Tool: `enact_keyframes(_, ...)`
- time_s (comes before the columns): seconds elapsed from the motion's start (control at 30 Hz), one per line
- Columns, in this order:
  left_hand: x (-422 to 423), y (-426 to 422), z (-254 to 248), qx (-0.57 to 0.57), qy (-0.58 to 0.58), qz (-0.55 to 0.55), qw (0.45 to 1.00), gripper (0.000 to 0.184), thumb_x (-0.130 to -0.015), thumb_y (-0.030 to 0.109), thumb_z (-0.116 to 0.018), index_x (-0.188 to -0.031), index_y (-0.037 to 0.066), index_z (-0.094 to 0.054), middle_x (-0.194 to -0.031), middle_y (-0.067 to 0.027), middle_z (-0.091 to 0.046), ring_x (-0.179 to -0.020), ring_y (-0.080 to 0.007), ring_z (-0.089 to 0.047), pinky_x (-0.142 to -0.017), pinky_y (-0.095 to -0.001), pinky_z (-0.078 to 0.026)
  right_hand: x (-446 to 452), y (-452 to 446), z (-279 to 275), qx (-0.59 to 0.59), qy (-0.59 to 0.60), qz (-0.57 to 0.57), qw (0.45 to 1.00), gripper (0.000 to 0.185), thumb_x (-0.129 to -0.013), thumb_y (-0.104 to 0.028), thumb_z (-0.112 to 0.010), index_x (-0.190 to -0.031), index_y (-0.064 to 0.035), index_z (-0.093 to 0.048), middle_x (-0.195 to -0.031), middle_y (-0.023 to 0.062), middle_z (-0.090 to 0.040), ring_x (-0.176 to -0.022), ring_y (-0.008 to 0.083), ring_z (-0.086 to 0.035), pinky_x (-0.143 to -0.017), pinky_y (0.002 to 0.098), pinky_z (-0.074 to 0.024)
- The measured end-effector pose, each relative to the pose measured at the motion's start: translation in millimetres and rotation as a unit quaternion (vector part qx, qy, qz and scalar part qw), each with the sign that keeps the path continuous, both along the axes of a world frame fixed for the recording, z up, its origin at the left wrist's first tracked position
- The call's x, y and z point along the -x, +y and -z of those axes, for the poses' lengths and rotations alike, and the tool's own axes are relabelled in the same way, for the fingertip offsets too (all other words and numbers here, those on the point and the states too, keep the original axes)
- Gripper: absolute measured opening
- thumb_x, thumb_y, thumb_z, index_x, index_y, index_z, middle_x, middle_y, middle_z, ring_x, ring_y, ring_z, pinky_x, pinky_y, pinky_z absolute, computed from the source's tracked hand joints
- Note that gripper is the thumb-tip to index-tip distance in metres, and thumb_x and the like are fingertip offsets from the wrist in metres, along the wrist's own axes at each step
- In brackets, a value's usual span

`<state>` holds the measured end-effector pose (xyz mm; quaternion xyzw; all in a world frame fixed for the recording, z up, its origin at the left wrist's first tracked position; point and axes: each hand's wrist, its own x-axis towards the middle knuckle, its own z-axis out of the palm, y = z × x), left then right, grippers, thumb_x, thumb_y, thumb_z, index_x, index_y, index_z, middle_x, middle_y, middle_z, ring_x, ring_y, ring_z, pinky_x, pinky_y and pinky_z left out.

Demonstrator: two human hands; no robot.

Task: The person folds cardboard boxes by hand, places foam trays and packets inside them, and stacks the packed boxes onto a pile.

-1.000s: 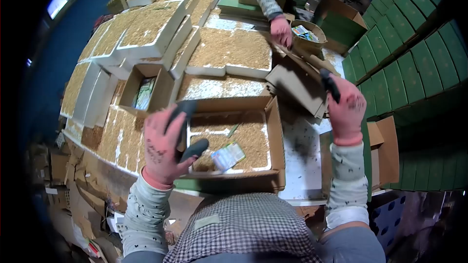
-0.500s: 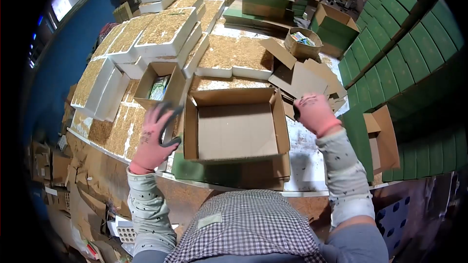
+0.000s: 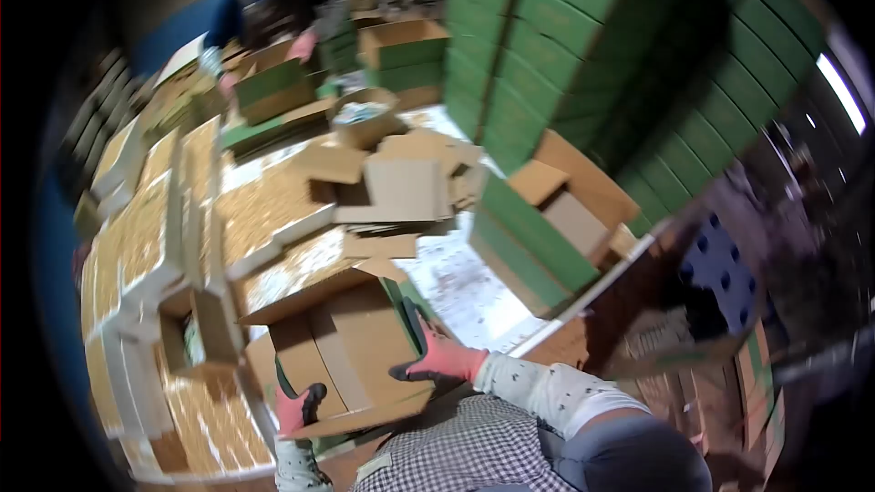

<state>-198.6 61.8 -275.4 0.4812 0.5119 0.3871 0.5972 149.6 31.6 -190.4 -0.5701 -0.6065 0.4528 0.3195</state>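
Observation:
An open cardboard box (image 3: 342, 346) with its flaps up stands in front of my body, tilted in view, and its brown inside shows no contents. My left hand (image 3: 299, 408) holds the near left side of it, thumb over the edge. On the box's right side, my right hand (image 3: 439, 353) grips the wall, thumb and fingers on either side. Both hands wear pink gloves with dark fingertips. Just beyond the box lie flattened cardboard pieces (image 3: 396, 191).
A green open box (image 3: 529, 246) stands at the right table edge, near stacked green boxes (image 3: 547, 46). Substrate-filled white trays (image 3: 260, 214) and a small carton (image 3: 196, 333) are at left. Across the table, a co-worker (image 3: 278, 14) handles a green box (image 3: 273, 87).
The view has swung right. Both hands, apart from any box half a second ago, now hold an open box. The green box at right shows more fully, and the co-worker's upper body has come into view.

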Motion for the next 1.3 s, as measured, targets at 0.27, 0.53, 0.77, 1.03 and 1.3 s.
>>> enact_keyframes(0.27, -313, 111, -150, -0.064, -0.313, 0.176, 0.931, 0.050, -0.089, 0.008, -0.052, -0.136, 0.002, -0.036, -0.128, -0.0124, -0.048, -0.114, -0.0206, -0.051, -0.095, -0.0331, -0.042, -187, -125, -140, -0.222, 0.202, 0.331, 0.895, 0.070, -0.077, -0.011, -0.067, -0.136, -0.0057, -0.029, -0.131, 0.0178, -0.040, -0.119, 0.0274, -0.046, -0.097, 0.0392, -0.0434)
enact_keyframes(0.53, -439, 168, -75, -0.162, -0.178, 0.243, 0.939, 0.059, -0.082, 0.010, -0.064, -0.134, 0.000, -0.037, -0.122, -0.0096, -0.053, -0.109, -0.0177, -0.051, -0.096, -0.0307, -0.038, -280, -86, 67, -0.223, 0.347, 0.476, 0.777, 0.063, -0.093, -0.013, -0.047, -0.144, -0.0079, -0.011, -0.139, 0.0114, -0.035, -0.127, 0.0198, -0.036, -0.104, 0.0308, -0.0310)
enact_keyframes(0.77, -431, 180, -46, -0.197, -0.074, 0.242, 0.947, 0.042, -0.087, 0.013, -0.059, -0.124, -0.002, -0.048, -0.113, -0.0119, -0.060, -0.104, -0.0201, -0.055, -0.091, -0.0306, -0.041, -271, -55, -148, -0.249, -0.278, 0.512, 0.774, 0.025, -0.081, -0.030, -0.061, -0.086, -0.0056, -0.060, -0.072, 0.0110, -0.062, -0.067, 0.0292, -0.061, -0.062, 0.0382, -0.0483)
enact_keyframes(1.03, -108, 242, 22, -0.103, 0.697, 0.391, 0.592, 0.089, -0.061, 0.042, -0.079, -0.133, 0.006, -0.041, -0.131, -0.0181, -0.048, -0.122, -0.0338, -0.044, -0.101, -0.0398, -0.037, -271, -19, -91, -0.344, -0.127, 0.511, 0.777, 0.027, -0.078, -0.014, -0.064, -0.103, -0.0042, -0.059, -0.093, 0.0112, -0.064, -0.082, 0.0254, -0.062, -0.074, 0.0323, -0.0487)
enact_keyframes(1.3, -103, 138, -76, -0.404, 0.531, 0.032, 0.744, 0.061, -0.066, 0.043, -0.072, -0.112, 0.006, -0.056, -0.107, -0.0154, -0.058, -0.103, -0.0336, -0.052, -0.090, -0.0437, -0.039, -138, -36, -177, -0.578, -0.128, 0.204, 0.780, 0.050, -0.071, -0.005, -0.060, -0.119, 0.0002, -0.046, -0.113, 0.0150, -0.052, -0.100, 0.0308, -0.052, -0.086, 0.0406, -0.0426)
